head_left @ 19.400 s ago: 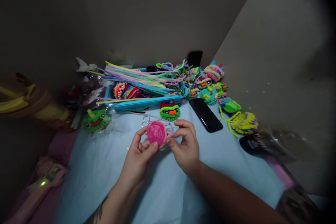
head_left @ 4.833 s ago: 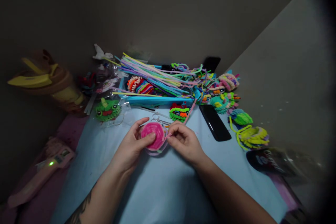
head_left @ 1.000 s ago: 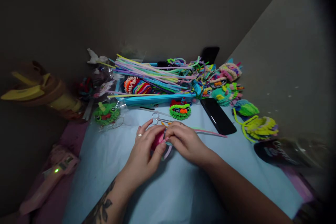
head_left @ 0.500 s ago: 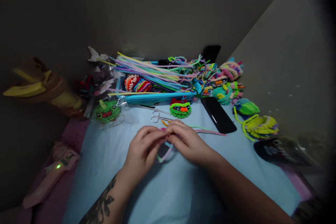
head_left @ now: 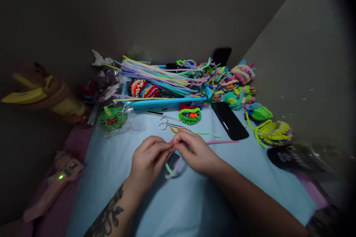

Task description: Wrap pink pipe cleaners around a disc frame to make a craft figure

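Observation:
My left hand and my right hand meet over the cloth, fingertips pinched together on pipe cleaners. A loop of pastel pipe cleaner, green and lilac, hangs below the fingers. From behind my right hand a pink pipe cleaner and a thin green one stretch right. The exact joint between the fingertips is hidden. Just beyond the hands lie small scissors and an orange piece. Behind them sits a green and red fuzzy figure with eyes.
A blue tray heaped with pipe cleaners stands at the back. A black phone lies right, near several fuzzy figures and a cup. To the left are a bagged green figure and a pink glue gun.
The pastel loop hangs a little lower and shows more openly beneath the fingers. Both hands stay pinched together, with the fingers slightly shifted. The view has moved slightly.

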Motion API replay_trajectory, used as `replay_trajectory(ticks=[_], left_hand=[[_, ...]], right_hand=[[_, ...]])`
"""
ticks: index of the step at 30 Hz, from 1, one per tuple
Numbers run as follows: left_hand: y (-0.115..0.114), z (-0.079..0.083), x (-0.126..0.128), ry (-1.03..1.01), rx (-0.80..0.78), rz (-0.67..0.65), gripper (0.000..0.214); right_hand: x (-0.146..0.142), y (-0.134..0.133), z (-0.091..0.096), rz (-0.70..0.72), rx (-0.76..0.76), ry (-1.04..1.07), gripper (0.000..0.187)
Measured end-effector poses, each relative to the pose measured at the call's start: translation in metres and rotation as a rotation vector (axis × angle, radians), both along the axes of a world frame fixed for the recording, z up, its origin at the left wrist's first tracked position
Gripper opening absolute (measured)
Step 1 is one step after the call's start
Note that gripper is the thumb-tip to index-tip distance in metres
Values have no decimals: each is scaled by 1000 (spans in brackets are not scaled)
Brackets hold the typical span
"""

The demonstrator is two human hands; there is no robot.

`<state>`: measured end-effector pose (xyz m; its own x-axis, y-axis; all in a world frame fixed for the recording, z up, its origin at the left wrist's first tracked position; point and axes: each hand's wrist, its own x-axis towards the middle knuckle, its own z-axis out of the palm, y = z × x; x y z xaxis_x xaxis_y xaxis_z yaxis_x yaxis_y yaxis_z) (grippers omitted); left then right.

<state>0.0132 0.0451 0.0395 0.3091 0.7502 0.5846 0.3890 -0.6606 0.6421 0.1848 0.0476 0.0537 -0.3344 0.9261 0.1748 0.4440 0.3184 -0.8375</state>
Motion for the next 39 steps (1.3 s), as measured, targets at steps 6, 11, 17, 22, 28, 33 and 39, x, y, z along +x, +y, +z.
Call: replay_trajectory(ticks=[6,11,17,22,28,33,39], left_hand=[[-3,3,5,-16,-86,30,12],[0,6,6,5,-182,117,26],[3,-1,3,8,-257,113,20],[4,-7,-3,140,-224,147,16],[4,-6,-5,125,-211,157,11],[4,-5,-5,128,-219,141,10],[4,-3,-4,110,-337,86,9]], right_hand=[[1,2,-4,-91,-21,49,14],[2,5,-7,-181,-22,116,10],[-2,3,-11,-157,22,148,7],[-3,0,-11,-87,111,91,11],[0,1,-16,5,370,40,21],[3,4,-20,-2,548,-8,21],[10,4,-16,77,638,-80,25]])
